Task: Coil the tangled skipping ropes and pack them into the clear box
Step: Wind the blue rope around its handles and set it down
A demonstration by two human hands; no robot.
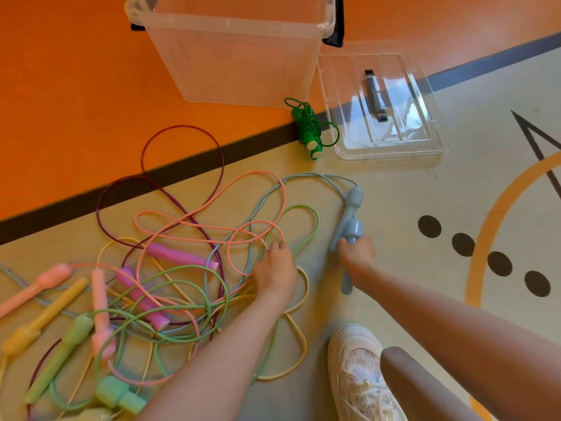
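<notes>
Pastel cords fill the lower left of my head view: the tangled skipping ropes [170,268] lie in a loose heap on the beige floor [409,208], with peach, light green, yellow, grey-blue and dark purple strands looping over one another. Their handles sit among the loops, a pair of magenta handles [182,256] near the middle, peach, yellow and light green ones toward the left edge, and a mint one at the bottom. I see my left hand [274,273] resting on the right side of the heap, fingers curled down into the peach and green loops; I cannot tell for sure whether they pinch a strand or only press on it. My right hand [356,253] is just beside it to the right, fingers wrapped round the grey-blue handles [349,229], whose cord arcs back up and left into the pile. Farther up, the clear box [236,53] stands open and upright on the orange floor area, with nothing visible inside. A dark green rope [309,129], already bundled round its handles, lies on the dark floor stripe near the box's front corner. Next to it the clear lid [385,107] lies flat. A white shoe [361,375] shows at the bottom.
</notes>
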